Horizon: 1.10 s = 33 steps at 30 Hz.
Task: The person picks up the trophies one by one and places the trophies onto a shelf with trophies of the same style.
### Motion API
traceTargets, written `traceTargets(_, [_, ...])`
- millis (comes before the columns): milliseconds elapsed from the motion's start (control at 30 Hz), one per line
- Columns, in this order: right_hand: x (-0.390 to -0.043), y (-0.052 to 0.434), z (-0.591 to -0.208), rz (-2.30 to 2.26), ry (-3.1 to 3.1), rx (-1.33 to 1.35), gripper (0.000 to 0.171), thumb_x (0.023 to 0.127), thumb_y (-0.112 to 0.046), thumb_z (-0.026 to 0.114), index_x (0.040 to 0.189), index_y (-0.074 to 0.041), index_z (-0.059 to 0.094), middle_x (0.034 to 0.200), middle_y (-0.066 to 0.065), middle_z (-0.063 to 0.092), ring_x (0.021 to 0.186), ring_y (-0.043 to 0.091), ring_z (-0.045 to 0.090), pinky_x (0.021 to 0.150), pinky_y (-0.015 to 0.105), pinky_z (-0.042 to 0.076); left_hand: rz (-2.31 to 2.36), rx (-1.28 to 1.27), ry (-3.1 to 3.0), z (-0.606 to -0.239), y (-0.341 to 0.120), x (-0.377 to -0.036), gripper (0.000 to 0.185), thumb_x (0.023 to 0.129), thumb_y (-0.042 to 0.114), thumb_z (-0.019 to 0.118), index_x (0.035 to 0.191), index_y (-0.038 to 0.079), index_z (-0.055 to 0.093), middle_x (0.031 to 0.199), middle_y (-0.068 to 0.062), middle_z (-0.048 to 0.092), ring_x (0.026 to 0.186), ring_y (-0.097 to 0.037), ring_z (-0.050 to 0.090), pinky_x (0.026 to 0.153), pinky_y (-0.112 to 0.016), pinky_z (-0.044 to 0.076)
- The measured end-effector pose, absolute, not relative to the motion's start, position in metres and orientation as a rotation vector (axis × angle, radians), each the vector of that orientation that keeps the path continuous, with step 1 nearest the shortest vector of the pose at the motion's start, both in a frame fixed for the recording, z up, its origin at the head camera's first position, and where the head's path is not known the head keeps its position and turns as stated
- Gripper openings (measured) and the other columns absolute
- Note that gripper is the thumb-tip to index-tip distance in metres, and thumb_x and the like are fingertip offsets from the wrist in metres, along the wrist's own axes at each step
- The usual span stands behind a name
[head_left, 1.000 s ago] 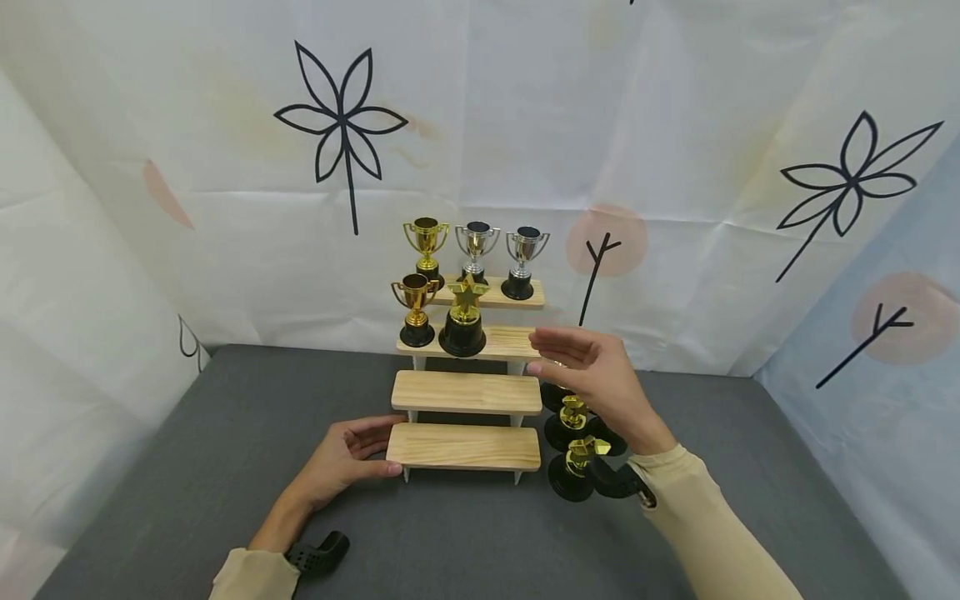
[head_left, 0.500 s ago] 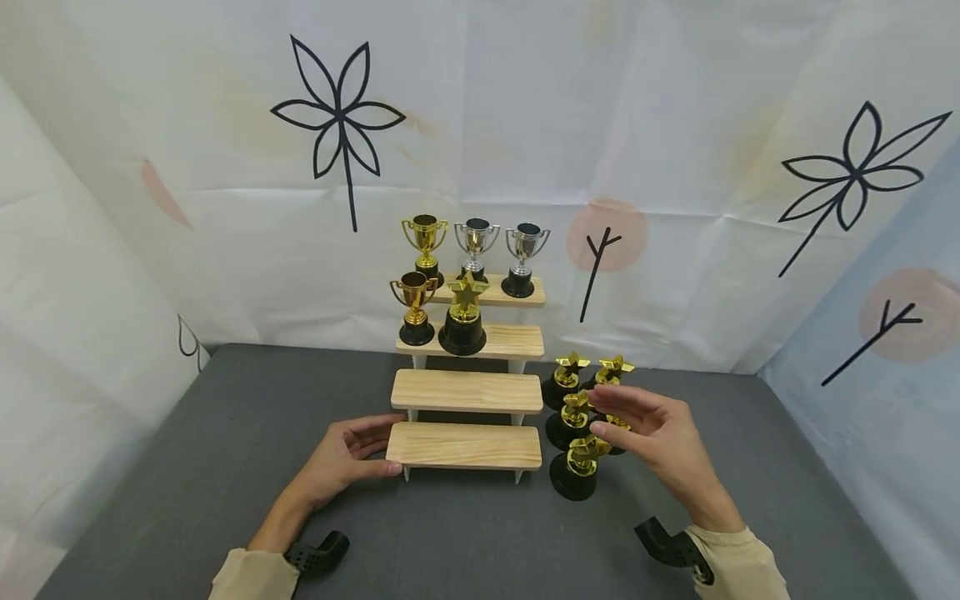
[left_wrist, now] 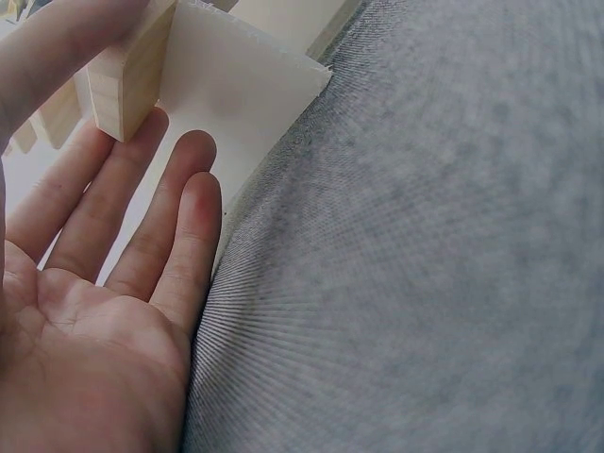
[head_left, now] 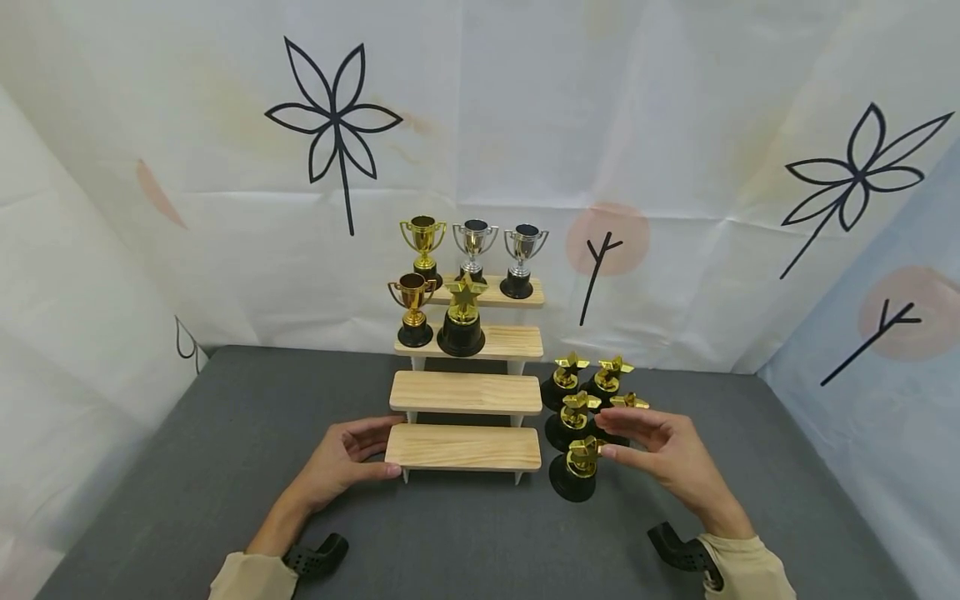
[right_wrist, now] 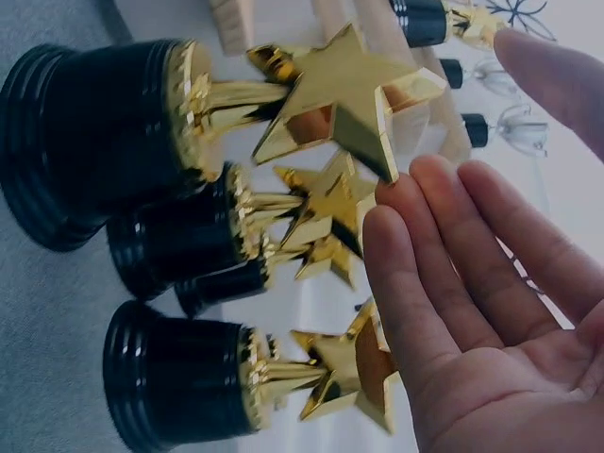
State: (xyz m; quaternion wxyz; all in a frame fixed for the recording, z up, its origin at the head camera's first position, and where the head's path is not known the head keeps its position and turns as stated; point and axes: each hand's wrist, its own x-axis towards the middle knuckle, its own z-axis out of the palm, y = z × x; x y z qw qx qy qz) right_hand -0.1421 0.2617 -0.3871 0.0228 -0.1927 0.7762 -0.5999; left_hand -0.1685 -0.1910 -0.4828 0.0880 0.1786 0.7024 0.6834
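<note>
One grey table (head_left: 450,542), bearing one stepped wooden stand (head_left: 465,392). Just beside the stand's right side, one cluster of upright star trophies (head_left: 566,380): light, rigid and slick, we judge, with breakable points; we would grip the black base (right_wrist: 94,132). One left hand (head_left: 343,463), fingers extended, thumb apart, touching the lowest board's (head_left: 463,447) end. One right hand (head_left: 670,458), thumb parted from fingers, holding nothing, near the front trophy (head_left: 576,469); whether it touches, we cannot tell.

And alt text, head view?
A person's right fingers are beside five black-based gold star trophies; their left fingers touch a four-tier pale wooden stand. Its top two tiers hold four metallic cups and another star trophy.
</note>
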Motion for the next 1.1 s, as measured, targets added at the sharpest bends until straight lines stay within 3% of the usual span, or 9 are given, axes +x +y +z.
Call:
traceTargets(267, [-0.147,0.266,-0.402,-1.812,2.337,-0.643,0.047,0.088,0.003,0.076,0.13,0.016,0.058,0.125,0.01,0.069,0.112,0.013,0.067,0.088,0.03,0.059,2.035,0.55,2.085,-0.483,-0.191,-0.168,0.069,0.079,-0.002,0.084,0.141,-0.008,0.053,0.136,-0.029,0.056,0.118,-0.019,0.063,0.099,-0.028,0.053])
traceTargets(500, [-0.151,0.264,-0.411,-1.725,2.383,-0.591,0.041,0.087,-0.002,0.079,0.125,0.008,0.066,0.126,0.023,0.066,0.11,0.009,0.066,0.088,0.031,0.059,2.046,0.568,2.068,-0.483,-0.191,-0.169,0.07,0.079,-0.003,0.084,0.141,-0.01,0.052,0.138,-0.03,0.055,0.118,-0.017,0.063,0.099,-0.027,0.053])
traceTargets(1100, [-0.151,0.258,-0.412,-1.666,2.472,-0.488,0.033,0.088,-0.007,0.08,0.117,0.005,0.072,0.121,0.025,0.067,0.102,0.01,0.07,0.081,0.031,0.061,2.039,0.566,2.085,-0.482,-0.191,-0.168,0.071,0.079,-0.002,0.084,0.141,-0.011,0.051,0.136,-0.03,0.056,0.116,-0.015,0.064,0.098,-0.028,0.054])
